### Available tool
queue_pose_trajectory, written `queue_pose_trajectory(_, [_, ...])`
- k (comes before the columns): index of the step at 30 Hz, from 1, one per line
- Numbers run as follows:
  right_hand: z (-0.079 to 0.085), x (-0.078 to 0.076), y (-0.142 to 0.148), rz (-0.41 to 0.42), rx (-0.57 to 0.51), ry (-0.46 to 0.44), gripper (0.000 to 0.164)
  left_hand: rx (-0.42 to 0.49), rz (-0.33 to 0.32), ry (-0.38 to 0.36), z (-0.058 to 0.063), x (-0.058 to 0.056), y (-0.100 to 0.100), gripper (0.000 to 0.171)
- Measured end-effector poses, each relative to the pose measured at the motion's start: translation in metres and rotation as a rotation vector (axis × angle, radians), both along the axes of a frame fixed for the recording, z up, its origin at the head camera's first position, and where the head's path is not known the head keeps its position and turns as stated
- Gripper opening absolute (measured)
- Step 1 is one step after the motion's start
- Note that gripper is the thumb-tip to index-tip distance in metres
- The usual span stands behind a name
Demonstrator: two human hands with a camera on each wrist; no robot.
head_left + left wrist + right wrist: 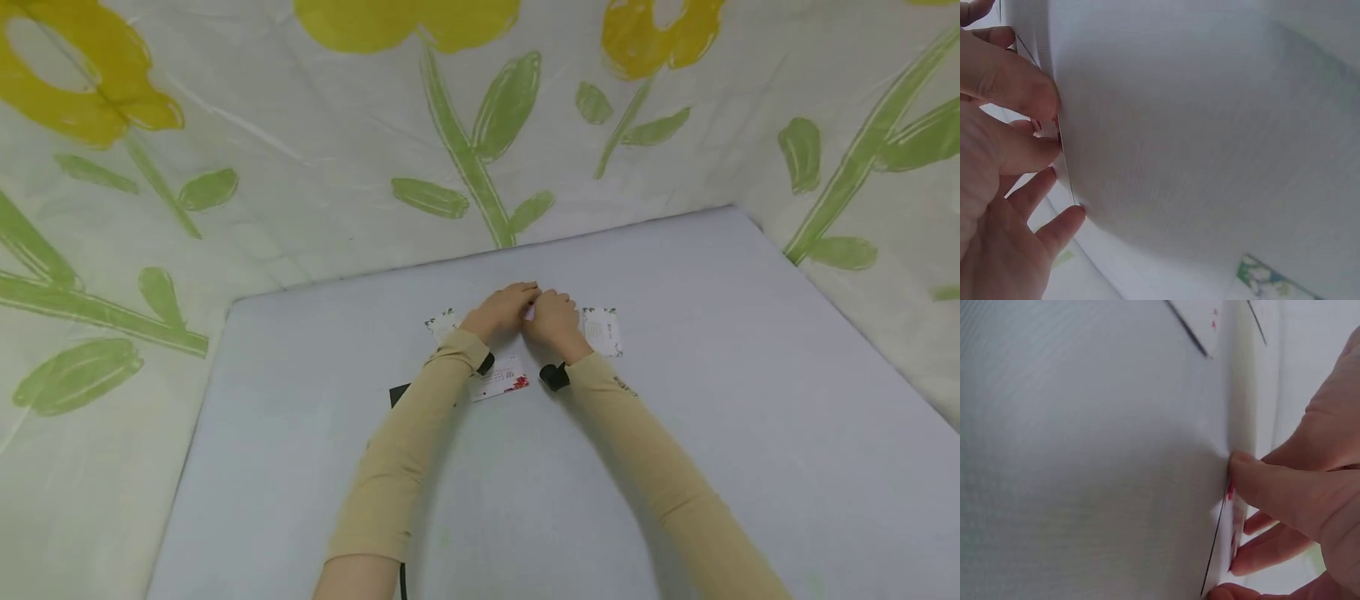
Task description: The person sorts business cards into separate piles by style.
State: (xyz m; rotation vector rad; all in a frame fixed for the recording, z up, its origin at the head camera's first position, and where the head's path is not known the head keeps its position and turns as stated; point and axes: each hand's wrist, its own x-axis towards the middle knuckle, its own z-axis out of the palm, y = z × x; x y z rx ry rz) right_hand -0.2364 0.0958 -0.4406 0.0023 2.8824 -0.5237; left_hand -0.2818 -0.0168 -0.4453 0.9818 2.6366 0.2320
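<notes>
Both hands meet over the table's middle, around a thin white card (529, 312) that is mostly hidden beneath them in the head view. My left hand (504, 308) has its fingertips along the card's edge. From the other side, my right hand (551, 318) pinches the card (1235, 519), thumb at the near edge and fingers behind it; a little red print shows there. In the left wrist view, the card's edge (1067, 169) runs thin and close to the tabletop, with fingertips lined up along it.
A card with red flowers (517, 382) lies in front of the hands. Leaf-bordered cards lie to the left (438, 323) and right (602, 332). Something flat and black (398, 393) shows beside the left sleeve. Behind the pale table (315, 350) stands a flower-painted cloth wall (300, 167).
</notes>
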Motion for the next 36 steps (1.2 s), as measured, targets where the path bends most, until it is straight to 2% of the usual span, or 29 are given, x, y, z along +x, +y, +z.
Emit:
queue_pose_trajectory(8, [0.001, -0.003, 0.006, 0.007, -0.082, -0.031, 0.063, -0.063, 0.000, 0.053, 0.007, 0.007, -0.007, 0.050])
queue_pose_trajectory(13, [0.001, -0.005, 0.014, 0.036, -0.184, -0.097, 0.062, -0.098, 0.038, 0.075, 0.005, 0.007, -0.015, 0.045])
queue_pose_trajectory(16, [-0.001, -0.007, 0.019, 0.068, -0.250, -0.132, 0.061, -0.075, 0.076, 0.063, 0.003, 0.006, -0.020, 0.044])
queue_pose_trajectory(22, [-0.004, -0.006, 0.021, 0.090, -0.416, -0.120, 0.054, 0.100, 0.166, -0.026, 0.006, 0.011, -0.032, 0.043])
queue_pose_trajectory(26, [-0.004, -0.001, 0.020, 0.059, -0.493, -0.026, 0.043, 0.253, 0.248, -0.011, 0.007, 0.015, -0.036, 0.033])
queue_pose_trajectory(29, [-0.004, 0.003, 0.020, 0.025, -0.552, 0.055, 0.031, 0.398, 0.327, 0.011, 0.007, 0.019, -0.040, 0.020])
queue_pose_trajectory(32, [-0.003, 0.006, 0.021, -0.013, -0.626, 0.125, 0.024, 0.540, 0.390, 0.004, 0.009, 0.026, -0.047, 0.015])
queue_pose_trajectory(36, [0.002, 0.010, 0.022, -0.048, -0.756, 0.136, 0.024, 0.657, 0.429, -0.021, 0.016, 0.040, -0.060, 0.016])
